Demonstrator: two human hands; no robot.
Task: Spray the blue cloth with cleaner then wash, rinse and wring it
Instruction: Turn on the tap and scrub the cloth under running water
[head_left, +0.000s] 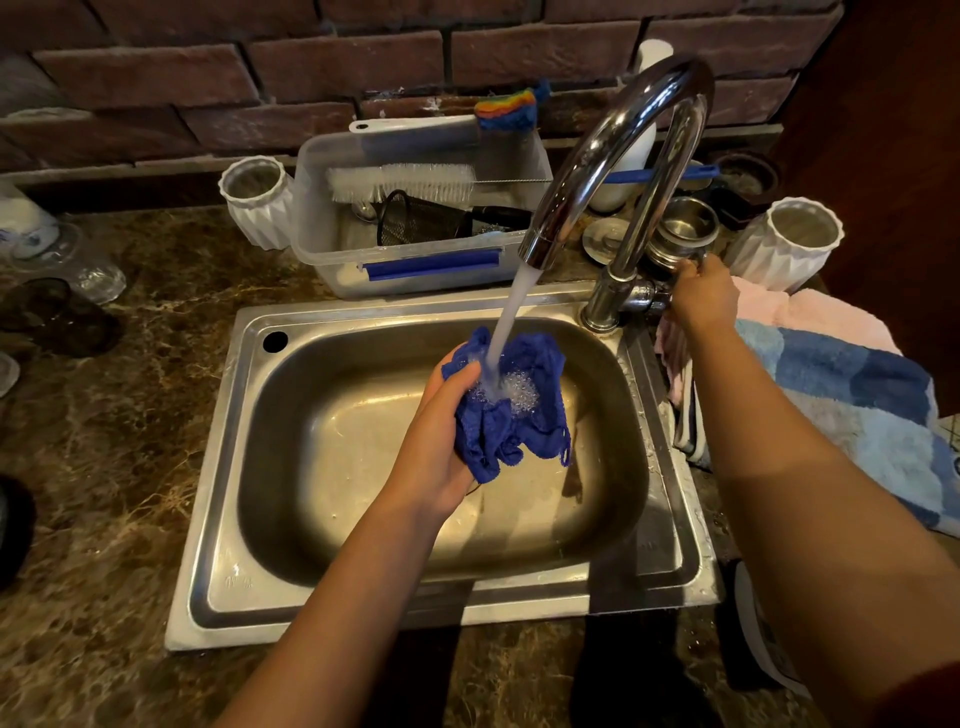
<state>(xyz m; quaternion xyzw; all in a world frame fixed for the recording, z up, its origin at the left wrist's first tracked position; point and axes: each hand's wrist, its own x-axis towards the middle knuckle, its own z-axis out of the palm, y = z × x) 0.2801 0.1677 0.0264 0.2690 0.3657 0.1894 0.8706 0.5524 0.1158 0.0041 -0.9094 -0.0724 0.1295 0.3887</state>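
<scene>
My left hand (441, 441) holds the bunched blue cloth (524, 415) over the steel sink (249, 395). Water runs from the chrome tap (597, 156) straight onto the cloth, where white foam bubbles sit in its folds. Loose ends of the cloth hang below my fingers. My right hand (701, 296) is closed on the tap handle at the tap's base, right of the sink.
A clear plastic bin (322, 249) with brushes and a mesh cup stands behind the sink. White ribbed vases (254, 208) (795, 244) flank it. A blue and pink towel (841, 374) lies right of the sink. Glassware (78, 260) sits at far left on the marble counter.
</scene>
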